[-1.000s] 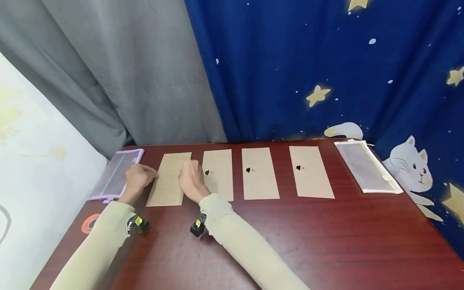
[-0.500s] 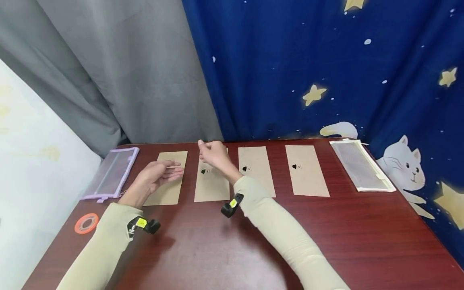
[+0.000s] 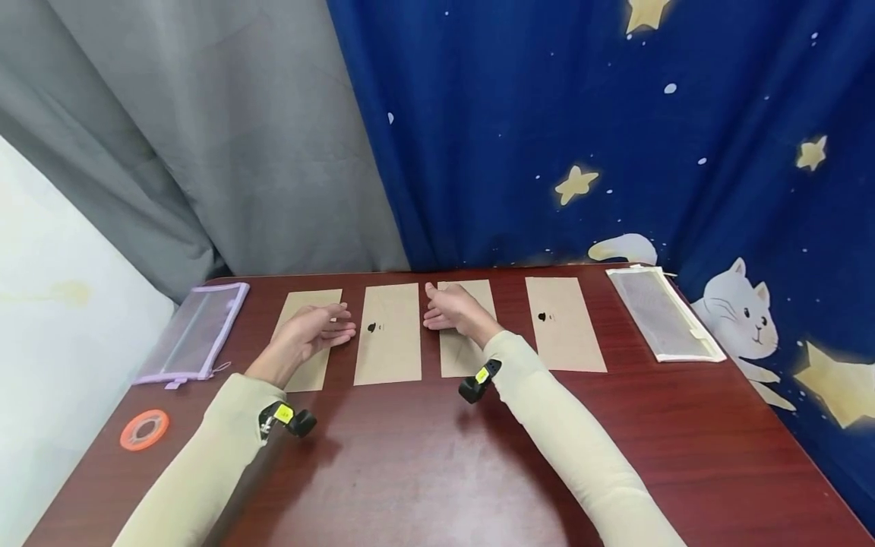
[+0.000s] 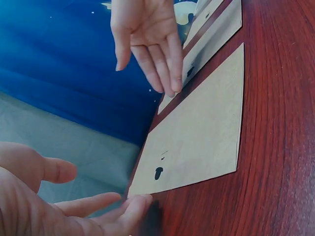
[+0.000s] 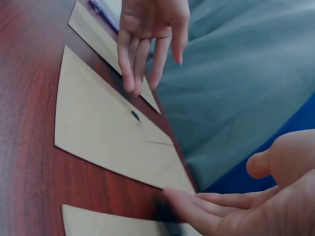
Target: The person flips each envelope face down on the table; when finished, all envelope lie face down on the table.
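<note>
Several tan kraft-paper booklets lie in a row on the dark red table. Most show a small black hat print. My left hand (image 3: 311, 334) is held over the leftmost booklet (image 3: 311, 374), thumb up and fingers extended, holding nothing. Facing it is my right hand (image 3: 458, 310), also with extended fingers and no object in it, overlapping the third booklet (image 3: 458, 358). Between the two hands lies the second booklet (image 3: 390, 349), flat, with its hat print to the left. In the left wrist view, the left fingertips (image 4: 140, 201) are close to one end of this booklet (image 4: 202, 128).
A purple-edged mesh zip pouch (image 3: 194, 330) lies at the table's left. Nearer to me is an orange ring (image 3: 145, 430). The rightmost booklet (image 3: 570, 334) lies apart from the others, and a white-edged mesh pouch (image 3: 659, 311) sits beyond it. Curtains hang behind the table (image 3: 410, 456).
Both hands have left the leftmost booklet's sides and shifted right. The right hand lifted, uncurled and moved past the second booklet. The left hand opened out. The head view turned slightly.
</note>
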